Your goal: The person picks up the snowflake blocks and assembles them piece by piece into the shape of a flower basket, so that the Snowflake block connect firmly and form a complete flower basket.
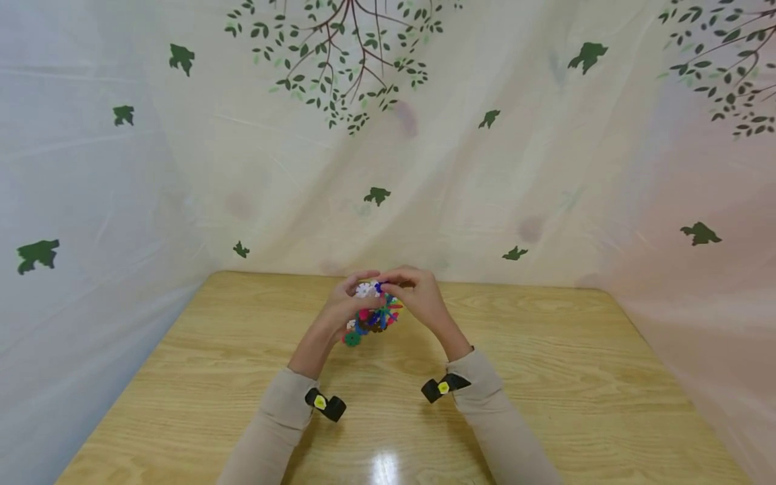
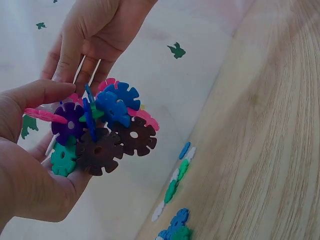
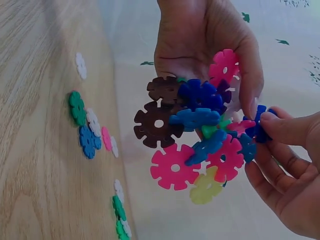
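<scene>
Above the table, my left hand [image 1: 342,308] holds up a cluster of interlocking plastic snowflake discs [image 3: 159,123]. Its thumb and fingers curl round the cluster's side. Brown, pink, blue, green, purple and yellow discs are slotted together at different angles. My right hand [image 3: 295,165] pinches a dark blue disc [image 3: 260,131] between thumb and fingers at the cluster's edge, close to the left thumb. Whether that disc is slotted in, I cannot tell. In the left wrist view, a purple disc [image 2: 62,131] and a teal disc [image 2: 63,159] lie against the left palm.
Loose discs lie on the wooden table [image 1: 545,377]: blue [image 3: 88,142], green [image 3: 77,107], white [image 3: 81,65] and pink [image 3: 105,138] ones among them. A pale cloth [image 1: 436,222] with leaf and bird prints hangs behind the table and along both sides.
</scene>
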Available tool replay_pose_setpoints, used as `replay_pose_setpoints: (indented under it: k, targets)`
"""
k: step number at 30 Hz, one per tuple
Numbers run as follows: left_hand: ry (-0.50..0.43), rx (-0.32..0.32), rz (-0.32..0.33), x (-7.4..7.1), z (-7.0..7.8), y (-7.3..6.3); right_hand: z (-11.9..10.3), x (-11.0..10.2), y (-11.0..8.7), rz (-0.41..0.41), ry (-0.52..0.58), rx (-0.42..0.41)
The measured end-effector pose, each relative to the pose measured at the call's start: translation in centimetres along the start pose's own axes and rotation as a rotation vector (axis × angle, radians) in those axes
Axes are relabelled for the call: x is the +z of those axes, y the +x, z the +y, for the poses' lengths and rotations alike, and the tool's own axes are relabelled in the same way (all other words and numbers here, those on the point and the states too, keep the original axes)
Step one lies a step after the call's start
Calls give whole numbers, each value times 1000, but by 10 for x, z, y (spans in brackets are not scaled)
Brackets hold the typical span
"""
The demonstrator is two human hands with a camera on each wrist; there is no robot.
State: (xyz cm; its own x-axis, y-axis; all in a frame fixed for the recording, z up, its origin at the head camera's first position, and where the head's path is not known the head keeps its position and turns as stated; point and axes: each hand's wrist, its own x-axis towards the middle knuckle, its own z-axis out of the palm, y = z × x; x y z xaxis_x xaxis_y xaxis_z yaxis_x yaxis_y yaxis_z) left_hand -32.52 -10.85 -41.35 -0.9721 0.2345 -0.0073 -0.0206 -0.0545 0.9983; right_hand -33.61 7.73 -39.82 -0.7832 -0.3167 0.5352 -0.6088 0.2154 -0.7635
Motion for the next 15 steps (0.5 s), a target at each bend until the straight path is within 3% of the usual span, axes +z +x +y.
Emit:
replay_pose_setpoints:
  k: [7,15]
  targets:
    - [-7,45,33,0,0,0,-5,-8,2,-55,-16,34]
    - [-94,22,112,-7,2,0,9,-31,9,83,-2,92]
